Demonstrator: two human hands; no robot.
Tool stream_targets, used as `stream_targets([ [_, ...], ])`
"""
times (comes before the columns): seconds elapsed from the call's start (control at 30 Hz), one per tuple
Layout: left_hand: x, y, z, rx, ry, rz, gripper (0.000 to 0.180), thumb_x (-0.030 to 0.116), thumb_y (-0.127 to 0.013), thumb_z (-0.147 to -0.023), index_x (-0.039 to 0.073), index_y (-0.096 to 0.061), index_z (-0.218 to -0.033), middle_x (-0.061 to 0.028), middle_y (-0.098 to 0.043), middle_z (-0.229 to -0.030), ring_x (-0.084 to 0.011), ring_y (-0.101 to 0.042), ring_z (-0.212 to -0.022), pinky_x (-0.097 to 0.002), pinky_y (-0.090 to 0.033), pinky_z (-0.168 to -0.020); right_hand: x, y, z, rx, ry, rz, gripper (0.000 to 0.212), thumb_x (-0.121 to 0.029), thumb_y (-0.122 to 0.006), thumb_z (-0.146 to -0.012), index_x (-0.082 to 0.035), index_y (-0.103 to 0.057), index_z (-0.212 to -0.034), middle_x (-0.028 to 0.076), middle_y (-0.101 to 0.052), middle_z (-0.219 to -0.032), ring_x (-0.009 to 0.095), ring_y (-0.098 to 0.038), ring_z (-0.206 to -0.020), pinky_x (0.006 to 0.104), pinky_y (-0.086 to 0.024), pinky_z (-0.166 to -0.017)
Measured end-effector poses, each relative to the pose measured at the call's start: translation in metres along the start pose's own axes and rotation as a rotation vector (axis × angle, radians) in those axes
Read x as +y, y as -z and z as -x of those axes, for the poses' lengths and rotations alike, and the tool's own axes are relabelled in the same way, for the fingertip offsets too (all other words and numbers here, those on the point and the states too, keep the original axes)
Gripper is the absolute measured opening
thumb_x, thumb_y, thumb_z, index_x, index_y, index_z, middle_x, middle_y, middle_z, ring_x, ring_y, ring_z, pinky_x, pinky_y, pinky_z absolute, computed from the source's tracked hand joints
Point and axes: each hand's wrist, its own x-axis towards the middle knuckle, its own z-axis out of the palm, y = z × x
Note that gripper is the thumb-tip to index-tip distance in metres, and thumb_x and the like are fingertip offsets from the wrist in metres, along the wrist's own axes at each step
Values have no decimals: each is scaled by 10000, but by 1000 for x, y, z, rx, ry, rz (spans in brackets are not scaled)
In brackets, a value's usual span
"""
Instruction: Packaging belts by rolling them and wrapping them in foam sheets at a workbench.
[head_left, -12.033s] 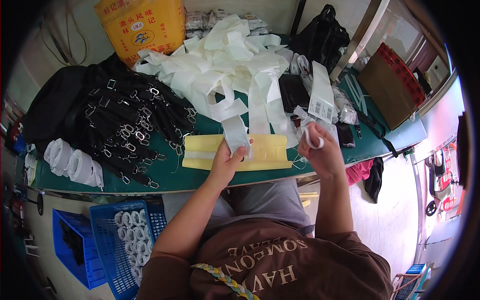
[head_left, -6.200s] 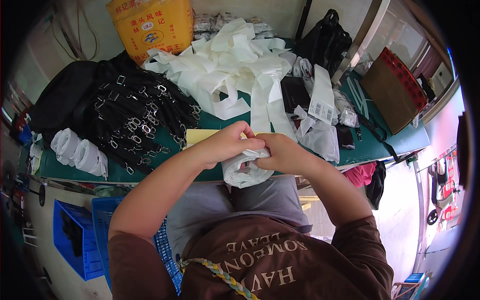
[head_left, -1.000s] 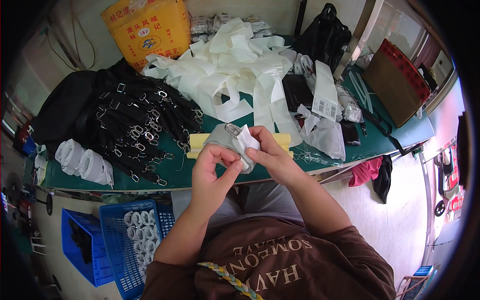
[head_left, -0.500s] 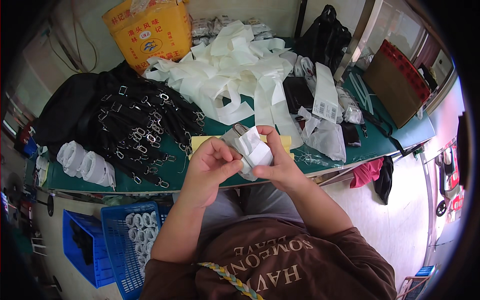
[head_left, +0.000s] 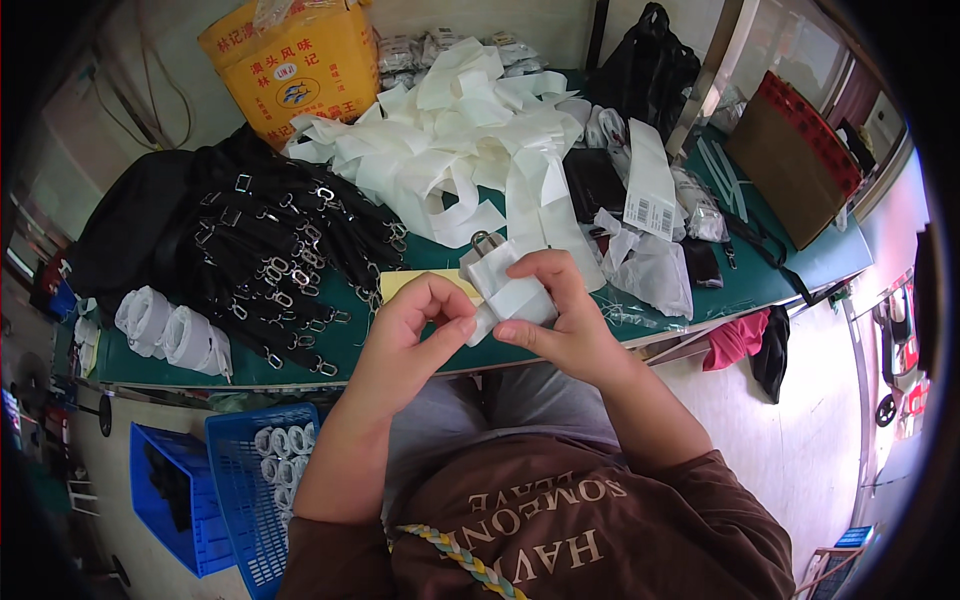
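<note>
Both forearms are coming up from below, elbows bent. I am seeing the left hand [head_left: 412, 330] pinching the lower-left edge of one white-wrapped bundle [head_left: 512, 290]; the right hand [head_left: 568, 325] is gripping its right side. The bundle is showing one metal clasp [head_left: 484, 241] above the green table [head_left: 832, 262]. I am counting two white rolls [head_left: 192, 339] and two blue crates [head_left: 160, 520].

A brown short-sleeved T-shirt [head_left: 690, 535], printed across the front with rows of large cream capital letters [head_left: 578, 498], is worn above plain grey trousers [head_left: 535, 400]. A braided cord [head_left: 468, 564] of yellow, white and blue-green strands slants across the chest. Loose brown sleeves [head_left: 738, 505] leave the forearms [head_left: 352, 465] bare, as are the fingers [head_left: 548, 264].
</note>
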Motion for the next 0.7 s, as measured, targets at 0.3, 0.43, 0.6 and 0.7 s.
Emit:
stream_targets([
  [0.3, 5, 0, -1, -187, -44, -55, 281, -21, -592, -803, -5, -571, -1082, -35, -598, -1026, -100, -527, -844, -235, -410, -811, -9, 11, 0, -118, -113, -26, 471, -156, -746, -760, -51, -464, -1123, 59, -511, -1084, 146, -482, -1054, 279, -362, -915],
  [0.43, 13, -7, 3, -181, -98, -173, 277, -42, -610, -759, 11, -588, -1029, -44, -598, -1003, -125, -532, -878, -262, -419, -817, -15, 18, -4, -171, -164, -59, 494, -176, -754, -753, -51, -464, -1134, 60, -511, -1097, 154, -483, -1074, 287, -366, -921],
  [0.6, 10, -14, 0, 7, -381, -831, 259, -51, -655, -669, 45, -609, -906, -54, -588, -863, -200, -542, -840, -300, -430, -753, -17, 21, -7, -239, -196, 1, 528, -151, -771, -724, -50, -463, -1141, 62, -506, -1112, 161, -484, -1080, 291, -361, -936],
  [0.7, 8, -16, -1, 29, -444, -850, 257, -41, -670, -650, 61, -610, -877, -58, -580, -836, -235, -537, -817, -311, -426, -739, -16, 20, -7, -257, -192, 38, 541, -122, -776, -704, -50, -463, -1141, 61, -504, -1115, 161, -484, -1084, 291, -359, -942],
])
